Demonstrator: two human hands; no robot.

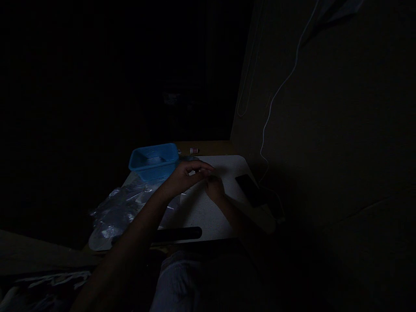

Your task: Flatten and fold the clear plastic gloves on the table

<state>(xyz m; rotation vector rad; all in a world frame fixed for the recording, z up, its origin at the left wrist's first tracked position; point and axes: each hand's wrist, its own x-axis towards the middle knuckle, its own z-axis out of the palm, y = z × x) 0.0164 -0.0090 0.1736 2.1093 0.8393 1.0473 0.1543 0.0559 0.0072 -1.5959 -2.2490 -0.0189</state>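
Observation:
In dim light, my left hand (187,175) reaches over the white tabletop (208,216), its thumb and fingers drawn together at the tips. My right hand (215,187) meets it there, fingers curled against the left fingertips. Something small and pale seems to be between them, too dark and small to name. Left of my hands stands a blue plastic basket (159,171). Crumpled clear plastic bags (118,208) lie in front of it, partly behind my left forearm.
A black phone (250,190) lies at the table's right side, near a white cable (271,102) hanging along the wall. A dark slot or bar (178,234) runs along the near edge. Beyond the table sits a small pinkish-white object (194,151).

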